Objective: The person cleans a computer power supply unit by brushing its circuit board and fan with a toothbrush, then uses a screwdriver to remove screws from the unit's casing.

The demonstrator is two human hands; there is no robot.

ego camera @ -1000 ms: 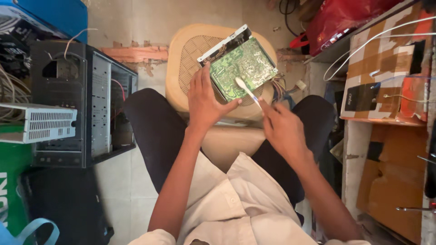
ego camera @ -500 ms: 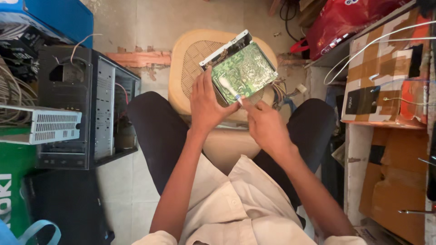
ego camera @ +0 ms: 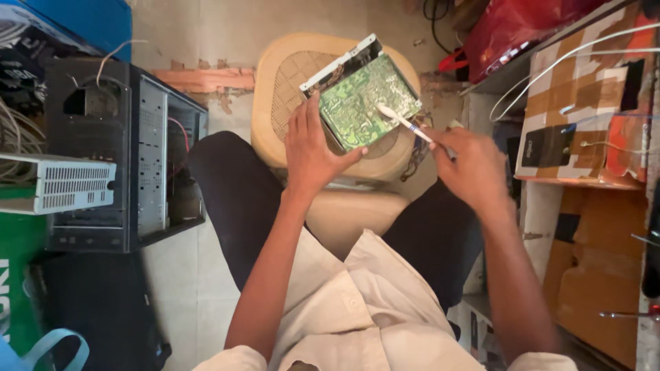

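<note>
Fingers of right hand (ego camera: 474, 165) press toothbrush (ego camera: 405, 124) onto circuit board (ego camera: 368, 103).

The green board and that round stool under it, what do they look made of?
The green board looks like a rigid circuit board, matt green laminate speckled with pale solder points, with a grey metal-looking frame along one edge. The stool looks like moulded beige plastic: smooth rim, perforated grid pattern in the seat.
</note>
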